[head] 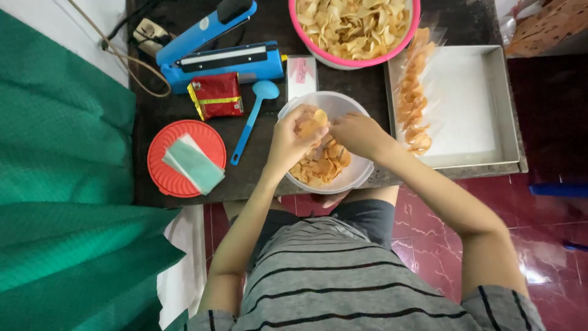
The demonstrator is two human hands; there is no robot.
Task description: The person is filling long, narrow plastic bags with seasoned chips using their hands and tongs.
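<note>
My left hand (291, 142) holds a small stack of orange-yellow chips (311, 124) over a clear round bowl (357, 178) that is partly filled with more chips. My right hand (358, 133) is over the same bowl, fingers curled and touching the stack from the right. Both hands meet above the bowl's middle. The bowl sits at the near edge of a dark table (269, 165).
A pink bowl (343, 61) full of pale chips stands behind. Right: a metal tray (484, 110) holding a clear bag of stacked chips (413, 92). Left: a blue heat sealer (214, 52), red packet (215, 95), blue spoon (254, 116), red lid (177, 159) with a green packet. Green cloth (61, 171) far left.
</note>
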